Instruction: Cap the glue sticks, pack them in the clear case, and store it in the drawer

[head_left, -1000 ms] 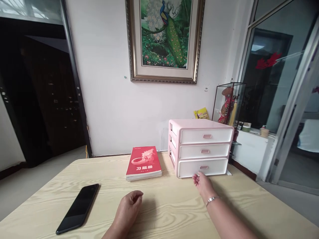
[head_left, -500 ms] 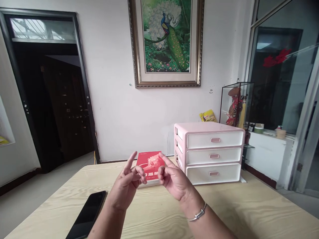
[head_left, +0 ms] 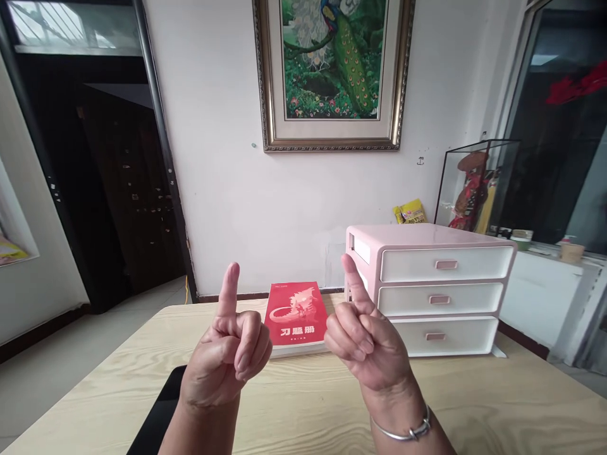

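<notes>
Over the worktop [head_left: 294, 411], in the head view, the left hand [head_left: 227, 354] and right hand [head_left: 372, 341] grip nothing, index fingers raised, other fingers folded. Beyond, between them, lies the red book [head_left: 298, 316]. Right of it, the pink drawer unit's [head_left: 427, 237] three drawers [head_left: 408, 300] are pushed in, contents hidden. Far right, a clear case [head_left: 440, 183] holds a red-and-brown ornament [head_left: 469, 193].

Head camera: worn on the person's head, the table [head_left: 294, 404] viewed from above its near side.
Facing: aimed forward and down, across to the far wall [head_left: 222, 208].
Hands: left hand [head_left: 227, 347] and right hand [head_left: 370, 338] caught close up, forearms cut off at the near edge.
Drawer unit [head_left: 441, 237]: seen farther off, at right.
Framed picture [head_left: 332, 144]: cropped at its top.
Dark doorway [head_left: 121, 202]: included at far left.
Window [head_left: 554, 151]: only partly included, far right.
</notes>
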Demonstrator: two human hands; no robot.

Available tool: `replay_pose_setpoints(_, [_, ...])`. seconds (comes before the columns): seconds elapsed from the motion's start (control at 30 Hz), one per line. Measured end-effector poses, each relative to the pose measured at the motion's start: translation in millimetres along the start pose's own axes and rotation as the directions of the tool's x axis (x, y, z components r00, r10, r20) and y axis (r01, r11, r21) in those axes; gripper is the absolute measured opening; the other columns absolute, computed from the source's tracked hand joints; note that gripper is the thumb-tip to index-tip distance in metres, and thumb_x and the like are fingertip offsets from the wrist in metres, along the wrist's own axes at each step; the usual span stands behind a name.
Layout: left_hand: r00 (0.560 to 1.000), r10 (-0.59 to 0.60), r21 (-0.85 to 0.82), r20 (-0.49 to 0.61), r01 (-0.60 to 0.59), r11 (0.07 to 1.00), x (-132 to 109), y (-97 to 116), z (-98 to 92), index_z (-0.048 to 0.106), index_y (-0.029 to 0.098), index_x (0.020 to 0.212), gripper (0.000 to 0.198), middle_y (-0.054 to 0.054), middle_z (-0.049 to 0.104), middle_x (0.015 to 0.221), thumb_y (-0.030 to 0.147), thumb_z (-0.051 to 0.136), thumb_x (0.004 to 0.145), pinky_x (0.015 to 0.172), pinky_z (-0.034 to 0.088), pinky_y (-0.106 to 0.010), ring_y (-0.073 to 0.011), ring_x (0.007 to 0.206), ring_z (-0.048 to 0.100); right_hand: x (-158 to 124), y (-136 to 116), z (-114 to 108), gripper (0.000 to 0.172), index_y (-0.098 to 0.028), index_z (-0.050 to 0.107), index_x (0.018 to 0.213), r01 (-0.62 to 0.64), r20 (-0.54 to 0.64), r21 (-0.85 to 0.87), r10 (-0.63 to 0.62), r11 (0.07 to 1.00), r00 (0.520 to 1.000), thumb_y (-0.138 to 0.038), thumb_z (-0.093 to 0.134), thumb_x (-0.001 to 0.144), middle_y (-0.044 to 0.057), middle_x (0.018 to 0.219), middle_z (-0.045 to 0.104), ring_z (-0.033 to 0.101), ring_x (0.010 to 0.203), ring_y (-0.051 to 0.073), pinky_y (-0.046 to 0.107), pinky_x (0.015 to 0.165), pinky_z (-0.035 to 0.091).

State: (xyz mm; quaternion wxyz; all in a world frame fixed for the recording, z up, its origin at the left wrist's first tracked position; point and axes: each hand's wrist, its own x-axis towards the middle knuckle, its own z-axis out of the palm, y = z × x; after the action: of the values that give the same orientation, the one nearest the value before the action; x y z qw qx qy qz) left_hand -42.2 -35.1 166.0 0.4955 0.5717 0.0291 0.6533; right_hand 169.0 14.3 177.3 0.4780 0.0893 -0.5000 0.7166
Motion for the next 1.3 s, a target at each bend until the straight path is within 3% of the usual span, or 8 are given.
replay_pose_setpoints(0.17, [1.000,-0.012,-0.009,0.005,0.012,1.000,4.9,-1.4,-3.3,0.012,0.047,0.153,0.090,0.009,0.032,0.052,0.010,0.055,0.083,0.043,0.025,-0.019,-0.0091,0.044,0.021,4.1,-3.1,-6.8,0.077,-0.043,0.035,0.149,0.042,-0.001,0.017,-0.042,0.999,0.999,-0.028,0.071,0.083,-0.012,0.047,0.030,0.017,0.042,0.009,0.022,0.041,0.021])
replay_pose_setpoints(0.3, [0.998,0.056,-0.051,0.010,-0.056,0.997,4.4,-3.2,3.3,0.009,0.042,0.155,0.085,0.009,0.030,0.052,0.011,0.049,0.086,0.045,0.023,-0.020,-0.0093,0.044,0.019,4.6,-1.5,-8.1,0.072,-0.041,0.034,0.149,0.044,0.018,0.031,-0.045,0.999,0.999,-0.024,0.064,0.086,-0.011,0.050,0.028,0.016,0.044,0.009,0.021,0.043,0.021])
replay_pose_setpoints(0.63, [0.991,0.108,-0.058,0.081,-0.104,0.993,-4.8,0.5,18.4,0.007,0.042,0.155,0.080,0.008,0.030,0.051,0.013,0.045,0.091,0.047,0.025,-0.023,-0.0103,0.045,0.021,-10.6,-9.3,9.8,0.065,-0.044,0.038,0.147,0.085,0.122,0.066,-0.093,0.994,0.988,-0.017,0.053,0.090,-0.010,0.049,0.028,0.018,0.044,0.010,0.021,0.044,0.023])
replay_pose_setpoints(0.8, [0.994,0.107,-0.054,0.020,-0.105,0.993,-3.5,0.7,21.7,0.009,0.040,0.155,0.079,0.008,0.029,0.051,0.012,0.044,0.090,0.046,0.023,-0.022,-0.0102,0.045,0.019,-8.4,-8.6,7.5,0.066,-0.042,0.040,0.147,0.079,0.097,0.068,-0.085,0.995,0.992,-0.014,0.054,0.088,-0.010,0.050,0.028,0.018,0.044,0.010,0.021,0.044,0.023])
replay_pose_setpoints(0.93, [0.991,0.122,-0.052,0.056,-0.119,0.992,-2.8,1.6,21.2,0.009,0.043,0.155,0.082,0.009,0.029,0.051,0.011,0.045,0.089,0.047,0.024,-0.022,-0.0099,0.044,0.021,-7.6,-6.3,7.7,0.067,-0.044,0.039,0.147,0.078,0.126,0.068,-0.086,0.995,0.988,-0.014,0.053,0.089,-0.010,0.049,0.028,0.018,0.044,0.010,0.021,0.044,0.023])
replay_pose_setpoints(1.1, [0.996,0.086,-0.042,0.005,-0.086,0.995,0.3,-1.9,16.6,0.009,0.041,0.155,0.079,0.009,0.030,0.053,0.015,0.047,0.092,0.047,0.024,-0.022,-0.0099,0.046,0.019,-4.2,-3.1,4.9,0.065,-0.042,0.039,0.147,0.061,0.057,0.038,-0.063,0.997,0.996,-0.019,0.056,0.089,-0.010,0.051,0.027,0.017,0.045,0.010,0.021,0.044,0.023])
replay_pose_setpoints(1.3, [0.995,0.100,-0.037,0.010,-0.100,0.994,-0.2,-1.3,19.0,0.010,0.043,0.154,0.080,0.008,0.031,0.052,0.011,0.045,0.090,0.048,0.024,-0.022,-0.0101,0.046,0.020,-3.4,-2.4,2.4,0.065,-0.043,0.039,0.147,0.067,0.074,0.042,-0.070,0.997,0.995,-0.019,0.057,0.089,-0.011,0.050,0.028,0.017,0.045,0.010,0.021,0.044,0.023])
